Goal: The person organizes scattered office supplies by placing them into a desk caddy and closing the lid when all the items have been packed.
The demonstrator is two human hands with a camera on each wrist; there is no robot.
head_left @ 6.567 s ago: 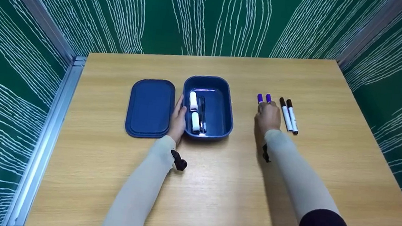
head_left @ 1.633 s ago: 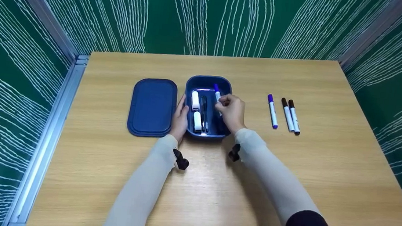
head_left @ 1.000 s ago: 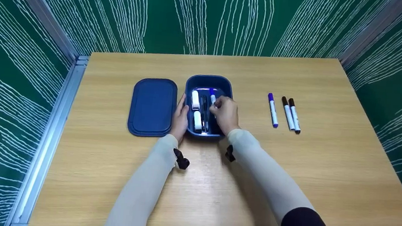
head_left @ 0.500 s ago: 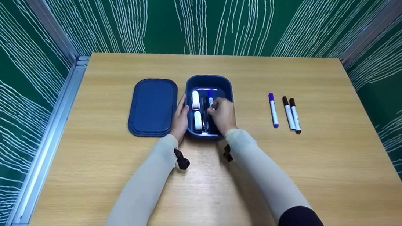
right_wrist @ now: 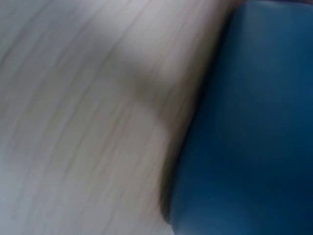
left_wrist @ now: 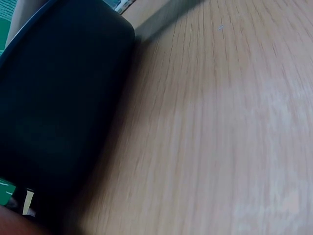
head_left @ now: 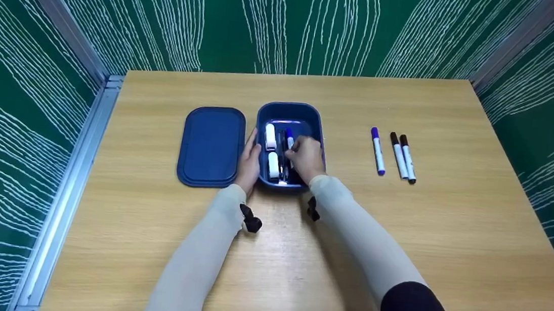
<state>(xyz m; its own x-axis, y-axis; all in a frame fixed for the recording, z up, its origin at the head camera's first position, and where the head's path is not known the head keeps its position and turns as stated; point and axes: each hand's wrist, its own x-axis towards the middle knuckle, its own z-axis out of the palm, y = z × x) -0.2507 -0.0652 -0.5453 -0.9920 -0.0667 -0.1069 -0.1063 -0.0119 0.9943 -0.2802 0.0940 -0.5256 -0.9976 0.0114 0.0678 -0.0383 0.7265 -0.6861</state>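
Shifted left inside the navy rectangular box (head_left: pixel 290 111), one purple-capped white marker (head_left: pixel 290 137) protrudes from the pinching fingers of the right hand (head_left: pixel 307 157); left hand (head_left: pixel 248 165), straight-fingered, touches the box.

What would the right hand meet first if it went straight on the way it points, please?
Beyond the purple-capped marker it holds, the right hand would probably meet the dark pens in the blue box first, though depth is unclear.

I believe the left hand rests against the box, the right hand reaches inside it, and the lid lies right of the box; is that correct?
Not quite: the lid lies left of the box, as the head view shows. The left hand does rest against the box while the right hand reaches inside.
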